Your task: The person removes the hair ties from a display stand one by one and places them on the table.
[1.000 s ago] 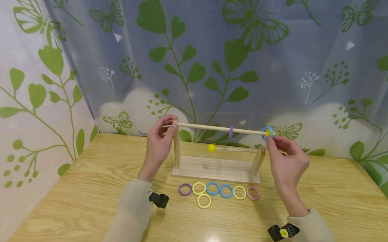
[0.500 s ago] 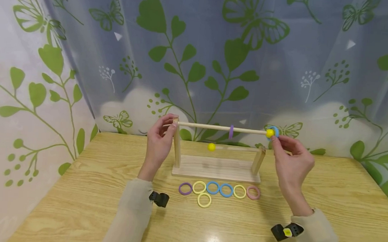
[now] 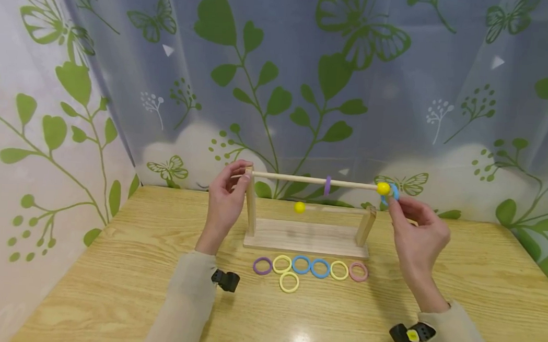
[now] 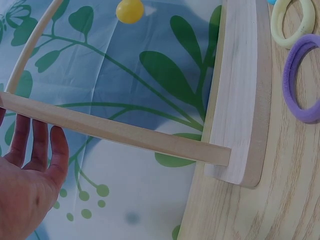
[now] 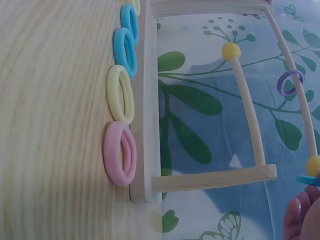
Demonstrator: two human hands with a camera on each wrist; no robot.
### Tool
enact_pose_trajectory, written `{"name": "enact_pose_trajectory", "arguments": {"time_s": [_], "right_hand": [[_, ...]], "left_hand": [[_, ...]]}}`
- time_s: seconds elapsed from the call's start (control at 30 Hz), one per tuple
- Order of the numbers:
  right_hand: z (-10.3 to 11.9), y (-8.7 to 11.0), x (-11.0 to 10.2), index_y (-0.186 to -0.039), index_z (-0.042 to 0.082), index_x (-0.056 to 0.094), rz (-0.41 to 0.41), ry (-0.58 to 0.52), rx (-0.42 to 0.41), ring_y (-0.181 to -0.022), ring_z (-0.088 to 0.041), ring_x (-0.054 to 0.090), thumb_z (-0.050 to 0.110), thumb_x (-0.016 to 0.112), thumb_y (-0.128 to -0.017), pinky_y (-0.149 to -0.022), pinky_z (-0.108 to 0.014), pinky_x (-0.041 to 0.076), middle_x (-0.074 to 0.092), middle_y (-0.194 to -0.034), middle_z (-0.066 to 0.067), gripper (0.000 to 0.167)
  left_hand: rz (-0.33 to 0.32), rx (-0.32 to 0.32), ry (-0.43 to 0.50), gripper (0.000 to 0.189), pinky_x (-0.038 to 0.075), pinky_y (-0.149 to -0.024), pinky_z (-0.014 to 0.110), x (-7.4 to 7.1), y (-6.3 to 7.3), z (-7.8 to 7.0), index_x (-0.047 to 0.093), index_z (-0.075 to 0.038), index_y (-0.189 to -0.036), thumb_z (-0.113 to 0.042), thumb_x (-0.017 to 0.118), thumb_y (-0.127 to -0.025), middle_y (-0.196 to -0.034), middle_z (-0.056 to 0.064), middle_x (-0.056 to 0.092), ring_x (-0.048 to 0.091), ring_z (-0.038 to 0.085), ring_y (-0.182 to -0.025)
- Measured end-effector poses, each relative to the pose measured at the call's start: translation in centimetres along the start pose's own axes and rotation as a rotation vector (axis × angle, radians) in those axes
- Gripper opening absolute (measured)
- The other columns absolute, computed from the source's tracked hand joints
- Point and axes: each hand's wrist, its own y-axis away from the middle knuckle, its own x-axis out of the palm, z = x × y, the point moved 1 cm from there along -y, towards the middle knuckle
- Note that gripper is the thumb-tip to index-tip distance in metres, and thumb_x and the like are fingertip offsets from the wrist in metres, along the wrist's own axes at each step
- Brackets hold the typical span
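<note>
A wooden rack (image 3: 305,238) stands on the table, with two dowels tipped by yellow balls. My left hand (image 3: 227,194) grips the top of its left post (image 4: 115,127), thumb in front. On the upper dowel (image 3: 287,177) hangs a purple hair tie (image 3: 327,186). My right hand (image 3: 418,232) pinches a blue hair tie (image 3: 395,191) between thumb and fingers, just right of the yellow ball (image 3: 383,188) at that dowel's end. In the right wrist view the blue tie shows edge-on, right at the ball. The lower dowel (image 5: 248,110) carries no tie.
Several hair ties lie in front of the rack's base: a purple one (image 3: 262,265) at the left, yellow and blue ones between, a pink one (image 3: 358,272) at the right. One yellow tie (image 3: 289,282) lies nearer. A patterned curtain (image 3: 279,87) hangs behind the table.
My right hand has drawn the blue hair tie rightward off the upper dowel, past its yellow ball. The left hand stays at the post, and the purple tie has not moved.
</note>
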Motion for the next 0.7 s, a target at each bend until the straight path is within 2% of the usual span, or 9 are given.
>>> {"name": "enact_pose_trajectory", "arguments": {"time_s": [0.37, 0.7], "right_hand": [[-0.5, 0.6, -0.8, -0.097, 0.000, 0.079, 0.031, 0.014, -0.006, -0.070, 0.005, 0.067, 0.012, 0.081, -0.087, -0.061, -0.008, 0.053, 0.068, -0.077, 0.029, 0.016], [-1.1, 0.9, -1.3, -0.096, 0.000, 0.079, 0.044, 0.042, 0.029, -0.067, 0.008, 0.066, 0.014, 0.082, -0.086, -0.058, -0.008, 0.051, 0.069, -0.075, 0.030, 0.017]], "left_hand": [[-0.002, 0.002, 0.002, 0.025, 0.055, -0.079, 0.019, 0.0, 0.0, 0.0, 0.067, -0.002, -0.125, -0.006, 0.058, -0.102, -0.111, 0.011, 0.065, 0.065, 0.009, -0.093], [0.004, 0.002, 0.004, 0.025, 0.055, -0.080, 0.019, 0.0, -0.1, 0.1, 0.066, -0.002, -0.125, -0.006, 0.059, -0.102, -0.112, 0.012, 0.065, 0.065, 0.009, -0.094]]}}
